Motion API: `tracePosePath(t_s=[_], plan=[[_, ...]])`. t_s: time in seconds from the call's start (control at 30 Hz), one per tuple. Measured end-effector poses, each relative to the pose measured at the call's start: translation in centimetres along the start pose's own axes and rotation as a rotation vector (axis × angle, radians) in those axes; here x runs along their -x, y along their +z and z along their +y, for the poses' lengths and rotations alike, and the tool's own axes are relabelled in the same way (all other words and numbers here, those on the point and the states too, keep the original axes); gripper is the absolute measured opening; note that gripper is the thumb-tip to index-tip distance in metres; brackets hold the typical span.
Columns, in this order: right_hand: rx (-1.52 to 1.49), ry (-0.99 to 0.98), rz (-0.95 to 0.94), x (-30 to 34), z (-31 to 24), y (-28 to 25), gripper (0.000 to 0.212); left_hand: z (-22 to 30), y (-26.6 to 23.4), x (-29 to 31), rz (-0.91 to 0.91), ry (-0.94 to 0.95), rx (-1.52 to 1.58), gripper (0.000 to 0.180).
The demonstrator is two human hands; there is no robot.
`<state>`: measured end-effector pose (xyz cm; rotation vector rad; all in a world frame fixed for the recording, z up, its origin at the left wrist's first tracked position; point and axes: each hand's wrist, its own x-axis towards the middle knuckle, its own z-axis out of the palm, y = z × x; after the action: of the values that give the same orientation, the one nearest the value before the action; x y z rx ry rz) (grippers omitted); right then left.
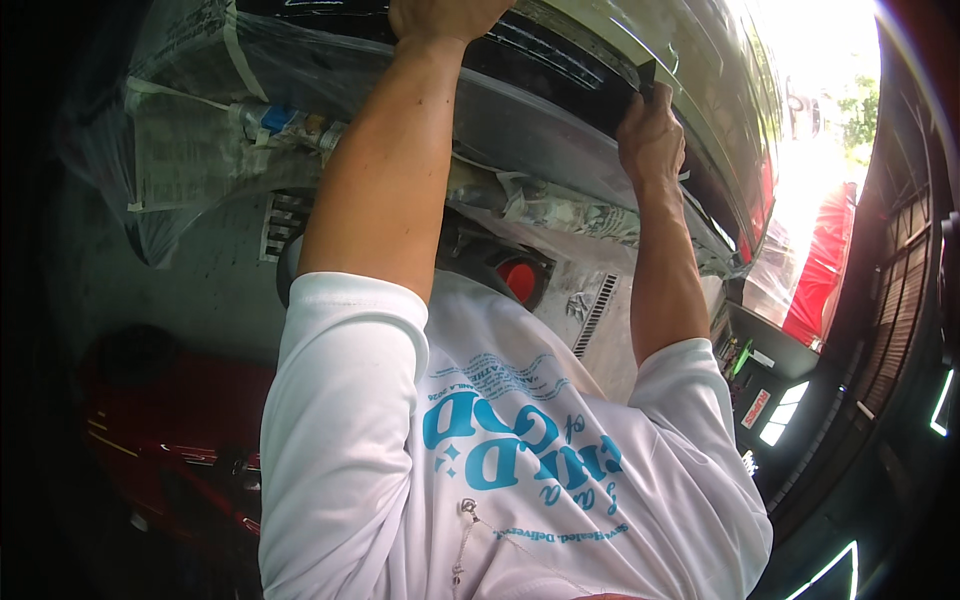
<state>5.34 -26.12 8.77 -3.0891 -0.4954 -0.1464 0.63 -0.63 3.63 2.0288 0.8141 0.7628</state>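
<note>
Both my arms reach up toward a glossy greenish-gold car body panel (pixel 690 60) with a black strip (pixel 545 65) along its edge. At the top edge of the view, my left hand (pixel 445 18) lies against the panel by the black strip; its fingers are cut off. My right hand (pixel 652 135) is closed, gripping a small dark, pointed flat piece (pixel 647 76) held at the line where the black strip meets the gold panel. I cannot make out exactly what kind of tool it is. Clear plastic film (pixel 540 125) hangs just below the strip.
Newspaper and tape masking (pixel 570 212) runs under the panel, with more film and paper (pixel 185 130) at the left. A floor drain grate (pixel 597 315) shows below. A dark red car (pixel 170 440) stands at the lower left. Red and white sheeting (pixel 822 265) hangs at the right.
</note>
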Motion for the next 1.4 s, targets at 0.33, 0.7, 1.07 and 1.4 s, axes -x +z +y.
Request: tracePosePath(t_s=[0.33, 0.7, 1.07, 1.4], plan=[[0.057, -0.163, -0.007, -1.7, -0.1, 0.6, 0.031, -0.4, 0.0, -0.2, -0.02, -0.003, -0.024, 0.095], [-0.006, -0.066, 0.036, -0.5, 0.3, 0.8, 0.03, -0.2, 0.0, 0.0, 0.008, -0.002, -0.024, 0.096], [0.077, -0.055, -0.005, -1.3, 0.4, 0.5, 0.027, -0.4, -0.2, 0.1, 0.044, 0.0, -0.018, 0.096], [0.003, -0.068, -0.001, -0.5, 0.1, 0.1, 0.029, 0.0, 0.3, 0.0, -0.021, -0.001, -0.002, 0.097]])
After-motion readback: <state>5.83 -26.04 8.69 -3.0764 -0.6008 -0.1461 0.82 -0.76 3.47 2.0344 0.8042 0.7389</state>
